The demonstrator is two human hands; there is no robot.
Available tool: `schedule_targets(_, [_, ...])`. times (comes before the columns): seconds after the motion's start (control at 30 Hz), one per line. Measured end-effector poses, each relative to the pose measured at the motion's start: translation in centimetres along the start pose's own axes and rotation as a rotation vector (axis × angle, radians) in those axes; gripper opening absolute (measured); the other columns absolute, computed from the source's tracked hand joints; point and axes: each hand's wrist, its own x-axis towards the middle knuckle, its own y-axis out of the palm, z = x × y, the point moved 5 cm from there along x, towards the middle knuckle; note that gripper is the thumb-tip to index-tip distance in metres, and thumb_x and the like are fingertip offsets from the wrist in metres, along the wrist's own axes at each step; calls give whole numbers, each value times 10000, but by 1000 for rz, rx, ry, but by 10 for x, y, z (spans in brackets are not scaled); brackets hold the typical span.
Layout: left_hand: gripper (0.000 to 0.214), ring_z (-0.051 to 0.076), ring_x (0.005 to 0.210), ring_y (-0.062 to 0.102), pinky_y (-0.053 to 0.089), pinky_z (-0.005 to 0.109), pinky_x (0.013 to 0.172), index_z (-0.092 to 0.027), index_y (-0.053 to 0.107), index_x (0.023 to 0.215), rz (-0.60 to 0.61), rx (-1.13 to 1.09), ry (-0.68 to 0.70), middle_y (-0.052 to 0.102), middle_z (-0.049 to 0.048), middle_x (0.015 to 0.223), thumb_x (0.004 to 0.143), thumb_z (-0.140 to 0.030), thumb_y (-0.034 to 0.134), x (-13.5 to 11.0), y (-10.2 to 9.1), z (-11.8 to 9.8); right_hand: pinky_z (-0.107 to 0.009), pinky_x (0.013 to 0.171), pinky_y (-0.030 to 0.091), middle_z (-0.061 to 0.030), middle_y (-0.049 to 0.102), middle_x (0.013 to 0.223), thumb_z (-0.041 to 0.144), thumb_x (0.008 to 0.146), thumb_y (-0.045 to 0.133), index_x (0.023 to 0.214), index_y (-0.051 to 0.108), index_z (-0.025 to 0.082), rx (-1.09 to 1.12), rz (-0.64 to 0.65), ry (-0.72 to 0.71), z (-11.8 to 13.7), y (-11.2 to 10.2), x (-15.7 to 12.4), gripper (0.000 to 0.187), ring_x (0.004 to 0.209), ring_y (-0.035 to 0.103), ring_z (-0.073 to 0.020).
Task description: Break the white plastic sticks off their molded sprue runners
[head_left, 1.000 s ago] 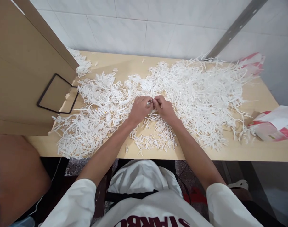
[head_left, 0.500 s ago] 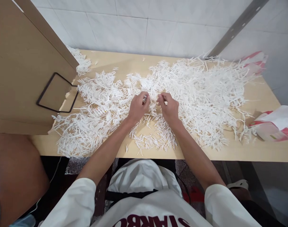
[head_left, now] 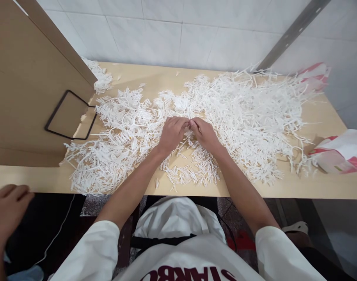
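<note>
Uncountable white branched pieces are spread left and right on one table, probably for easy reach. The left hand and right hand are curled, tips brought together, perhaps for steadying; whether something is gripped cannot be told. Two bags are seen at right.
</note>
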Motion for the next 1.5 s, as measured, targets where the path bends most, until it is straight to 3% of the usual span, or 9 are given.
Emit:
schedule_targets(0.1, [215, 148, 815, 575, 357, 311, 778, -201, 571, 913, 27, 1, 21, 688, 7, 883, 924, -113, 375, -1, 0, -3, -267, 603, 332, -1, 582, 705, 316, 947, 363, 786, 556, 204, -152, -7, -8, -3, 1, 0, 275, 631, 478, -117])
schedule_targets(0.27, [245, 153, 788, 563, 348, 325, 758, -209, 570, 883, 64, -4, 4, 675, -5, 830, 826, -40, 402, 0, 0, -6, -278, 563, 270, -1, 587, 598, 234, 854, 430, 663, 570, 195, -486, -206, -37, -3, 4, -1, 240, 558, 439, -113])
schedule_targets(0.37, [214, 151, 778, 563, 367, 333, 768, -210, 586, 851, 37, -108, -54, 675, -2, 819, 821, -66, 431, 2, -2, -7, -265, 547, 291, 0, 583, 565, 235, 837, 437, 635, 567, 191, -471, -309, -57, 3, 4, -4, 244, 535, 448, -103])
schedule_targets(0.53, [108, 119, 772, 595, 459, 267, 716, -196, 625, 804, 3, -638, -286, 672, 1, 791, 829, -160, 526, 4, 1, -2, -237, 529, 329, 28, 544, 534, 263, 812, 476, 633, 553, 195, -215, -395, 32, 5, 0, -7, 206, 503, 448, -79])
schedule_targets(0.73, [86, 93, 682, 568, 480, 240, 646, -183, 632, 756, -29, -818, -437, 641, 1, 742, 800, -152, 565, 1, 9, 6, -256, 542, 340, 47, 488, 518, 305, 842, 503, 641, 546, 208, 46, -353, 186, -1, 2, -8, 228, 488, 413, -79])
schedule_targets(0.9, [66, 92, 677, 568, 493, 245, 659, -207, 589, 824, -76, -792, -491, 614, -7, 741, 863, -249, 556, 1, 10, 13, -254, 587, 398, 19, 575, 660, 470, 895, 483, 748, 578, 214, 320, -219, 192, -2, -2, -1, 311, 601, 499, -97])
schedule_targets(1.1, [82, 101, 762, 600, 494, 241, 682, -221, 601, 896, -61, -712, -432, 649, 10, 879, 881, -292, 561, 3, 4, 13, -257, 681, 451, 0, 626, 834, 518, 865, 529, 936, 603, 228, 477, -139, 182, -5, -2, 2, 307, 737, 565, -107])
schedule_targets(1.27, [131, 133, 907, 613, 487, 258, 752, -215, 629, 914, -67, -598, -342, 668, 32, 959, 876, -329, 577, 5, -4, 8, -248, 601, 392, 20, 568, 723, 503, 852, 557, 837, 611, 209, 478, -80, 216, -6, -1, 2, 300, 642, 500, -92])
schedule_targets(1.5, [88, 119, 768, 593, 462, 271, 731, -224, 632, 823, 17, -598, -270, 669, -13, 808, 862, -267, 566, 6, -5, 3, -246, 531, 332, 40, 495, 604, 528, 870, 506, 715, 555, 205, 498, -14, 194, -5, -4, 3, 362, 542, 418, -84])
